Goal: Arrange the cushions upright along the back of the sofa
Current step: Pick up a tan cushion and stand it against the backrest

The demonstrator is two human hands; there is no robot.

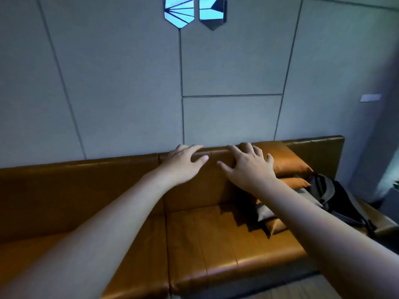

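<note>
A brown leather sofa runs along a grey panelled wall. On its right part lies a stack of cushions: a brown top cushion, a second brown one, a grey one and a brown one at the bottom, all lying flat. My left hand rests with spread fingers on the top edge of the sofa back, nothing in it. My right hand hovers with fingers apart at the left end of the top cushion, partly hiding it. Whether the brown panel under my hands is an upright cushion I cannot tell.
A black and grey backpack lies on the seat to the right of the stack. Two hexagonal mirrors hang on the wall above. A white wall plate sits at the right. The sofa's left seat holds nothing.
</note>
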